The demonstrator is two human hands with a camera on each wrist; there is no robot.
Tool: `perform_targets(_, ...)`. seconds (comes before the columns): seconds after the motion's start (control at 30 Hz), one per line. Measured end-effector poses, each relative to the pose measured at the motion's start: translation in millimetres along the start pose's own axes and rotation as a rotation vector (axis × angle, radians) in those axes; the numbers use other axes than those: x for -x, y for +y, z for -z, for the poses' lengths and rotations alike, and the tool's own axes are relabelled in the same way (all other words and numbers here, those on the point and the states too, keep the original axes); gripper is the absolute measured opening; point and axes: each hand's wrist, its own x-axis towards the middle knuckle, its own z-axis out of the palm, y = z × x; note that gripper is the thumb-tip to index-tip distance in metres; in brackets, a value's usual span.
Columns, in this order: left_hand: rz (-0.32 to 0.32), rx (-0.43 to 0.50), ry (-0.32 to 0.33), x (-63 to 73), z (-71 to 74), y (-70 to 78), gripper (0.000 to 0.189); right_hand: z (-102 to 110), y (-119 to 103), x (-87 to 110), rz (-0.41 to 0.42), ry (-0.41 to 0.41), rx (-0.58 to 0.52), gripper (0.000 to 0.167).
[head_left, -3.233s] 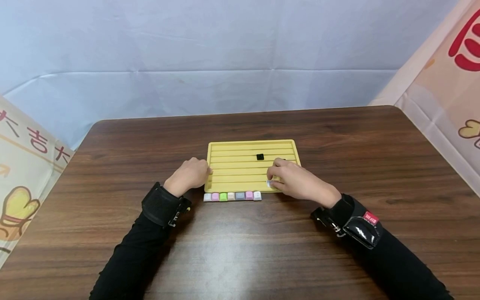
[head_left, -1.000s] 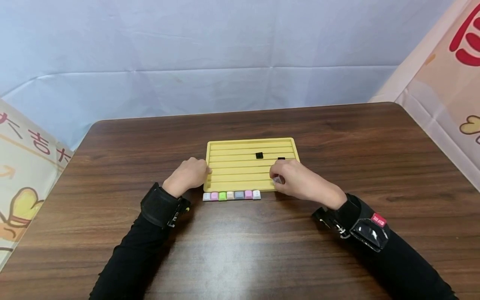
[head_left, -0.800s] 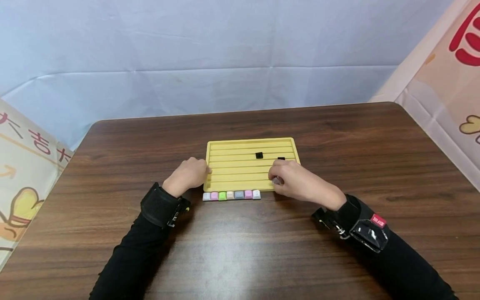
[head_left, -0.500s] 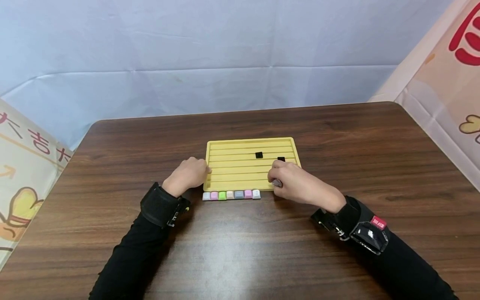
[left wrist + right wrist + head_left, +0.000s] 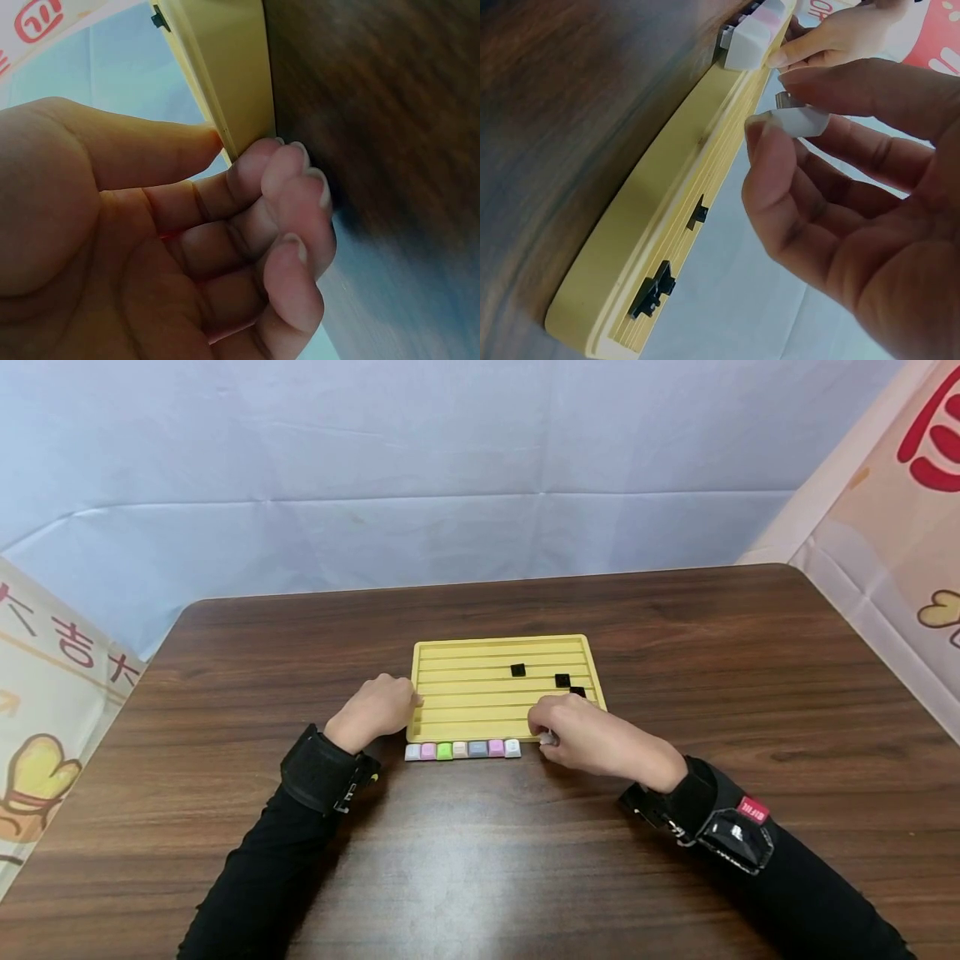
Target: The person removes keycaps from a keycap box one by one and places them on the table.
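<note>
A yellow ridged tray lies on the table, its left edge pinched by my left hand; in the left wrist view the thumb is on the rim and the curled fingertips are at the side wall. Over the tray's front right corner, my right hand pinches a small white keycap between thumb and fingers. A row of several coloured keycaps, white, pink, green, cream and grey, runs along the tray's front edge. Small black square pieces sit in the tray, two of them near the right hand.
The brown wooden table extends around the tray on all sides. Pale blue cloth hangs behind it. Printed banners stand at the left and right sides.
My right hand has moved toward the front edge of the tray, still pinching the keycap, which has turned in its fingers. Black pieces on the right have come into sight. The left hand stays put.
</note>
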Motion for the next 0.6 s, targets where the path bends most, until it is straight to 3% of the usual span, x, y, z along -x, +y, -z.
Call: perform_targets(0.6,-0.016,0.011,0.017,1.5,-1.5,-2.9,0.041,-4.4,-5.8,1.4,0.001,-0.075,0.06,0.012)
